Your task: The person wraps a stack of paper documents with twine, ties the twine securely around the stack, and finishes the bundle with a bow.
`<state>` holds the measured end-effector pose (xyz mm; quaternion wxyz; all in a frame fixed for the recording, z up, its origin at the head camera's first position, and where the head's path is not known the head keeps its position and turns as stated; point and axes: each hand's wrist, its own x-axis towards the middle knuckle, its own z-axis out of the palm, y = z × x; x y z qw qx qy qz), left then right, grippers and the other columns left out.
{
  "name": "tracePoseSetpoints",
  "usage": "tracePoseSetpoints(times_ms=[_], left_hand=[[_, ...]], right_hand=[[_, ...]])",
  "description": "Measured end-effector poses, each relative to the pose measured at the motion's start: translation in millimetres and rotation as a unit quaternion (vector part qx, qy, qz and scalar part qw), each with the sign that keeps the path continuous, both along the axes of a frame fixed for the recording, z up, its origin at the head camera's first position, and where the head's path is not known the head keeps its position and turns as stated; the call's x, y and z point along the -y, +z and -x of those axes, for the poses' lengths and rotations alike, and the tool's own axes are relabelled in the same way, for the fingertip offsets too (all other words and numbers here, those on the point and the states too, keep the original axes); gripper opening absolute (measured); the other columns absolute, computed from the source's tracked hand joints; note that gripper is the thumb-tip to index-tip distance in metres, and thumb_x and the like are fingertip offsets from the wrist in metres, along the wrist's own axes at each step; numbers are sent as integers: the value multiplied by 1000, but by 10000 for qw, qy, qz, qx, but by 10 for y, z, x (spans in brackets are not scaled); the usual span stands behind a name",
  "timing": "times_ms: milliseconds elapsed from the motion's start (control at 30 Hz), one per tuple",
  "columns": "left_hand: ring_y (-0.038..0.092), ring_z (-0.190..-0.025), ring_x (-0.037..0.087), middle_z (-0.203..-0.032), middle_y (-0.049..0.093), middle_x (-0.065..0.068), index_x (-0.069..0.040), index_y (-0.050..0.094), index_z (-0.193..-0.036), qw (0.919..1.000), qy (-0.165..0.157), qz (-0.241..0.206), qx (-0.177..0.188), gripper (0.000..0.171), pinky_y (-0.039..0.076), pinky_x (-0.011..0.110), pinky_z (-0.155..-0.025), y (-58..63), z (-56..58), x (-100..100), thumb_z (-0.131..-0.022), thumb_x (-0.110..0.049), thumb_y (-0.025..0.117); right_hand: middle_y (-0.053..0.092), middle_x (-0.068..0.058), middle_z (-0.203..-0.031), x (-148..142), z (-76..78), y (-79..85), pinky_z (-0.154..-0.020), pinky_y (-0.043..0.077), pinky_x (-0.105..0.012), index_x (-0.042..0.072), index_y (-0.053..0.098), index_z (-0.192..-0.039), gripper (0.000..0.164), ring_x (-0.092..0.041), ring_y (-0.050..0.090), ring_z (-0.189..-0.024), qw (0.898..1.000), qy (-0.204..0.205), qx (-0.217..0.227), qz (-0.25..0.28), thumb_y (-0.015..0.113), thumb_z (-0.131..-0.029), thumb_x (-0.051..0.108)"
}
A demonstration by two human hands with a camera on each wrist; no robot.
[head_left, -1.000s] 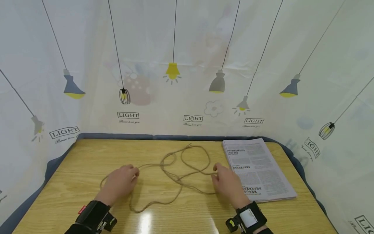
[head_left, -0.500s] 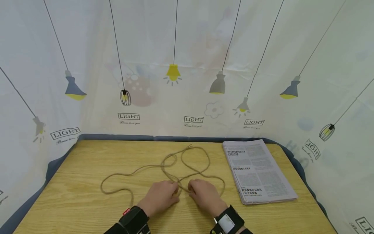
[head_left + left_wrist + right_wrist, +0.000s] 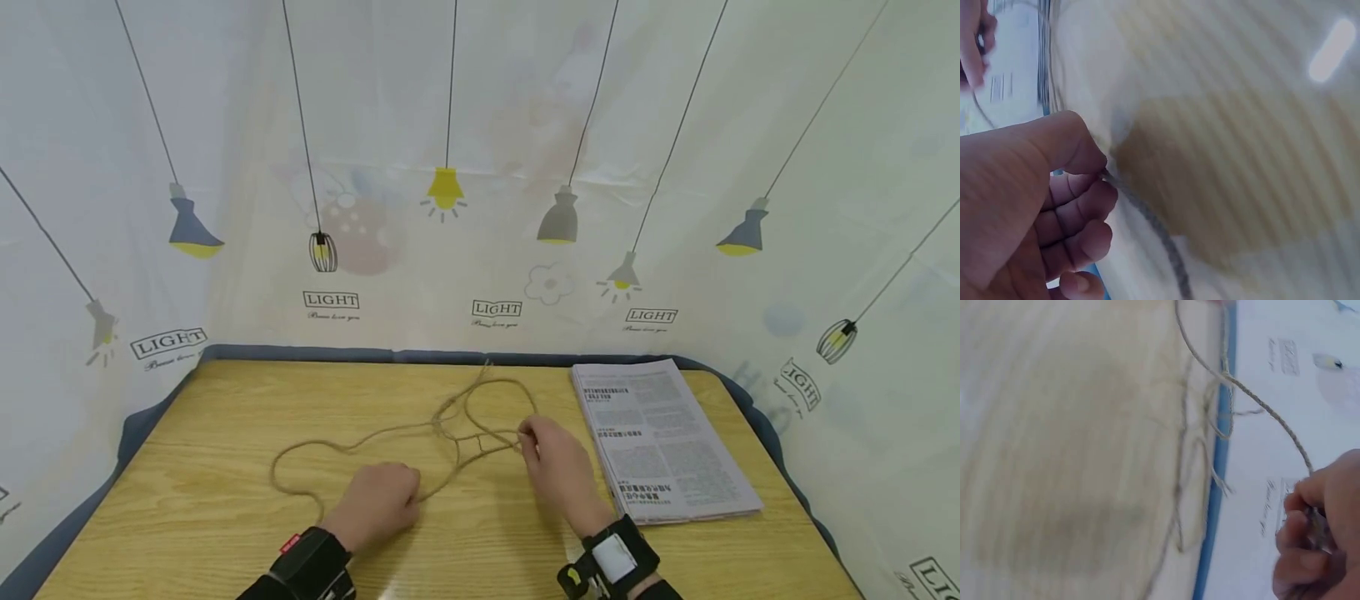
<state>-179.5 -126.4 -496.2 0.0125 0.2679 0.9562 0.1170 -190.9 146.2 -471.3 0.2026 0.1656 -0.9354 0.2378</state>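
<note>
A thin tan twine (image 3: 307, 442) lies in loose loops over the wooden table in the head view. My left hand (image 3: 377, 506) pinches one stretch of it between thumb and index finger; in the left wrist view that twine (image 3: 1166, 240) runs away from the fingertips. Farther right, my right hand (image 3: 558, 471) holds another part near the stack of papers. The right wrist view has its fingers curled round the twine (image 3: 1272, 414). Between both hands the twine is stretched out, with a crossing of loops beyond it. Frayed ends reach the far table edge.
A stack of printed papers (image 3: 667, 442) lies on the right of the table (image 3: 225, 425). A dark blue border (image 3: 337, 353) runs along the table's far edge. Behind it hangs a white curtain (image 3: 420, 292) printed with lamps.
My hands first came together at the table's middle and gripped the twine. Since then they have parted, the right moving away to the upper right, dragging the loops with it.
</note>
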Motion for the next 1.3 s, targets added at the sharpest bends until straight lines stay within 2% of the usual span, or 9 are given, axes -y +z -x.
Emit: tracePoseSetpoints(times_ms=[100, 200, 467, 667, 800, 967, 1067, 1133, 1300], left_hand=[[36, -50, 9, -55, 41, -8, -19, 44, -60, 9993, 355, 141, 25, 26, 32, 29, -47, 24, 34, 231, -76, -11, 62], [38, -51, 10, -55, 43, -7, -18, 44, -60, 9967, 742, 339, 30, 26, 34, 31, -48, 45, 60, 477, -76, -10, 62], [40, -52, 15, -55, 42, -4, -15, 44, -59, 9867, 1473, 688, 15, 28, 33, 34, -47, 153, 87, 1061, -77, -15, 64], [48, -57, 21, -62, 51, 4, -10, 50, -63, 9761, 1934, 899, 423, 20, 42, 42, -51, 227, 84, 1278, -79, -15, 61], [50, -59, 21, -64, 53, 5, -10, 52, -67, 9768, 1933, 845, 374, 17, 43, 44, -52, 237, 89, 1248, -80, -15, 61], [46, -55, 16, -62, 47, 1, -12, 49, -70, 9820, 1819, 454, -214, 24, 37, 37, -47, 163, 132, 1065, -86, -21, 64], [51, -60, 17, -71, 54, 2, -10, 54, -80, 9857, 1537, 45, -683, 17, 39, 34, -48, 121, 177, 921, -85, -17, 69], [58, -69, 20, -83, 61, 4, -9, 59, -92, 9867, 1279, -189, -986, 14, 45, 36, -53, 62, 230, 823, -84, -14, 70], [60, -104, 32, -115, 64, 14, -5, 58, -122, 9880, 714, -505, -1273, 39, 51, 48, -82, -69, 367, 549, -85, -9, 67]], right_hand=[[62, 1, -80, -98, 35, 100, -50, 41, -25, 11, 61, -94, 6, -6, 49, -58, 9986, -335, -412, 80, 65, -91, 13], [62, -1, -79, -197, 54, 172, -48, 39, -25, 11, 61, -96, 5, -6, 46, -55, 9971, -542, -498, 188, 63, -92, 14], [64, -3, -82, -444, 78, 258, -52, 43, -30, 10, 63, -101, 11, -11, 52, -61, 9946, -968, -263, 268, 58, -95, 18], [65, -7, -82, -600, 65, 278, -45, 37, -29, 9, 63, -97, 10, -11, 46, -53, 9922, -1201, -78, 328, 56, -94, 16], [66, -7, -81, -629, 63, 243, -44, 38, -29, 10, 62, -92, 8, -11, 47, -53, 9919, -1237, 61, 287, 57, -93, 16], [67, -8, -86, -617, 62, 180, -50, 45, -32, 9, 64, -95, 8, -17, 57, -63, 9915, -1238, 369, 146, 60, -91, 15], [66, -8, -87, -598, 51, 152, -55, 47, -33, 9, 65, -96, 9, -18, 59, -70, 9920, -1068, 674, 6, 61, -90, 14], [65, -6, -88, -576, 42, 124, -56, 47, -31, 9, 65, -96, 10, -16, 58, -70, 9913, -934, 922, -102, 63, -89, 14], [64, -5, -95, -478, 23, 43, -69, 49, -37, 10, 65, -103, 24, -18, 59, -81, 9859, -376, 1560, -473, 71, -82, 19]])
